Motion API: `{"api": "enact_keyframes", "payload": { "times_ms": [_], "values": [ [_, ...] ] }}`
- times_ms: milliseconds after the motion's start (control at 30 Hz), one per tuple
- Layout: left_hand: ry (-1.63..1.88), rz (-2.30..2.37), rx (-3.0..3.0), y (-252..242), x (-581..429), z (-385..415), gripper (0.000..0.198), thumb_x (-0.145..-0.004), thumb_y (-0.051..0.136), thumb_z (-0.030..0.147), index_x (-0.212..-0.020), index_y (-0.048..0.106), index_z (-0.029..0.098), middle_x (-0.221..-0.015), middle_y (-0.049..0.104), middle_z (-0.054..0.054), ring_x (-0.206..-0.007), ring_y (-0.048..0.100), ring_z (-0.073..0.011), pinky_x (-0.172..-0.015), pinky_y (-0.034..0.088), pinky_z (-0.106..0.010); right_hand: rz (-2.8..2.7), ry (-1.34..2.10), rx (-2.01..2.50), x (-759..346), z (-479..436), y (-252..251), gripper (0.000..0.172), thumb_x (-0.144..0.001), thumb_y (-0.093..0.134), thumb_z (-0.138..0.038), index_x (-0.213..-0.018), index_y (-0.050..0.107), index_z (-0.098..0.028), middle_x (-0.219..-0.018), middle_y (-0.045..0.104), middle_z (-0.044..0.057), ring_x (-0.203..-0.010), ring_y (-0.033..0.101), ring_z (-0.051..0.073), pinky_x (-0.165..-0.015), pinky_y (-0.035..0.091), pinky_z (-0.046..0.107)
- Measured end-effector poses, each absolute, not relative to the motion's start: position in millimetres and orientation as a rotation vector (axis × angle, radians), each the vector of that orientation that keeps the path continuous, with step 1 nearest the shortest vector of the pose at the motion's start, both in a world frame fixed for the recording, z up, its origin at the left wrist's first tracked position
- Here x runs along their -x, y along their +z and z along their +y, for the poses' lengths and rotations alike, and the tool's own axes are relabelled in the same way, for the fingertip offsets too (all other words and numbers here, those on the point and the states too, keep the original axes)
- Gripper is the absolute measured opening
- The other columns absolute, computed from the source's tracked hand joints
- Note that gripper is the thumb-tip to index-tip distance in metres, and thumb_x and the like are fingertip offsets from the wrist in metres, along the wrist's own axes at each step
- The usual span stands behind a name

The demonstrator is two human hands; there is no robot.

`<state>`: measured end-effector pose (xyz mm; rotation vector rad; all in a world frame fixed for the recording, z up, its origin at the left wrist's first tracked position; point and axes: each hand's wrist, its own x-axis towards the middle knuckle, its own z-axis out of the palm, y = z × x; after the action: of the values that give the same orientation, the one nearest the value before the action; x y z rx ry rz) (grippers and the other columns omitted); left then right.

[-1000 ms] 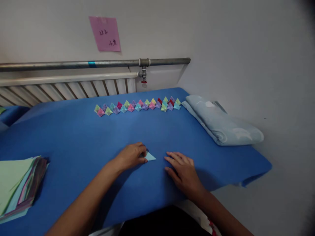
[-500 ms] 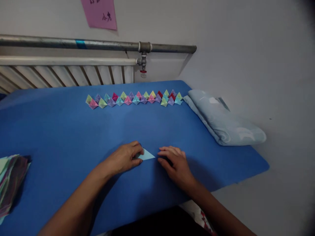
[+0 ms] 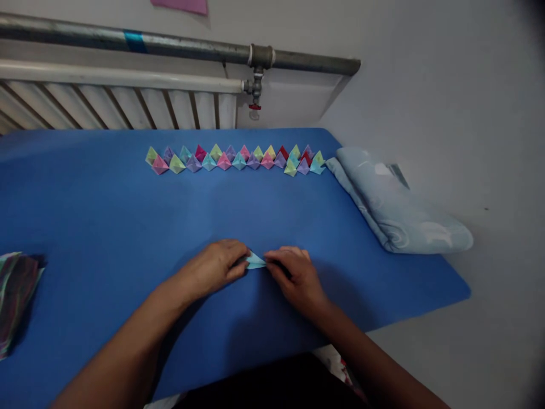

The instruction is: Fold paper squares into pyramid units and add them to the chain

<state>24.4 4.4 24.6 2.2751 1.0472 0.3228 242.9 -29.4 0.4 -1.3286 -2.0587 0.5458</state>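
A small light-blue folded paper piece (image 3: 255, 261) lies on the blue cloth-covered table (image 3: 106, 210) near its front edge. My left hand (image 3: 217, 266) presses on the paper's left end with curled fingers. From the right, my right hand (image 3: 293, 275) pinches the paper's right tip, fingers bent. Both hands touch the paper, which is mostly hidden between them. Farther back, a row of several folded paper shapes (image 3: 234, 159) in pink, green, purple, blue and yellow runs across the table.
A folded pale-blue blanket (image 3: 400, 210) lies at the table's right edge. A stack of coloured paper sheets (image 3: 17, 289) sits at the far left. A white radiator (image 3: 128, 102) and a metal pipe (image 3: 191, 48) with a valve (image 3: 255, 91) run along the wall behind.
My right hand slid left from flat on the cloth and now grips the paper's right tip. The left hand stayed on the paper. The camera tilted down, so the pink wall note is almost out of view.
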Motion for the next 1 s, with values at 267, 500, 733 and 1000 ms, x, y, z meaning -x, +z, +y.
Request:
{"api": "enact_keyframes", "payload": {
  "times_ms": [267,500,733,1000],
  "values": [
    [0.362,1.407,-2.413,22,-40,-12,0.019,-0.088,0.042,0.014,-0.087,0.061,0.015,-0.080,0.061,-0.008,-0.072,0.056,-0.0202,-0.067,0.043,-0.033,-2.029,0.525,1.147,-222,-2,28,0.016,-0.090,0.054,-0.023,-0.096,0.067,-0.022,-0.086,0.071,0.004,-0.086,0.060,0.020,-0.082,0.046,0.037],
    [1.031,1.416,-1.597,26,-18,5,0.012,-0.083,0.051,0.024,-0.077,0.060,0.018,-0.067,0.056,0.001,-0.062,0.051,-0.0126,-0.061,0.040,-0.026,-1.396,1.118,1.208,-196,53,39,0.027,-0.084,0.057,-0.042,-0.099,0.067,-0.022,-0.099,0.069,0.005,-0.091,0.062,0.019,-0.074,0.048,0.031],
    [1.197,1.145,-1.004,29,-19,14,0.018,-0.072,0.070,0.030,-0.086,0.070,0.018,-0.078,0.068,-0.002,-0.065,0.056,-0.0120,-0.058,0.044,-0.023,-1.132,1.719,0.977,-185,53,16,0.035,-0.076,0.066,-0.040,-0.105,0.066,-0.020,-0.097,0.068,0.008,-0.078,0.061,0.016,-0.063,0.046,0.027],
    [1.050,1.081,-0.854,25,-17,16,0.023,-0.068,0.076,0.034,-0.083,0.071,0.017,-0.075,0.067,-0.002,-0.061,0.056,-0.0108,-0.056,0.045,-0.024,-1.235,1.650,0.998,-179,46,20,0.016,-0.071,0.064,-0.028,-0.084,0.066,-0.019,-0.064,0.059,-0.003,-0.059,0.053,0.010,-0.055,0.041,0.023]
  ]
}}
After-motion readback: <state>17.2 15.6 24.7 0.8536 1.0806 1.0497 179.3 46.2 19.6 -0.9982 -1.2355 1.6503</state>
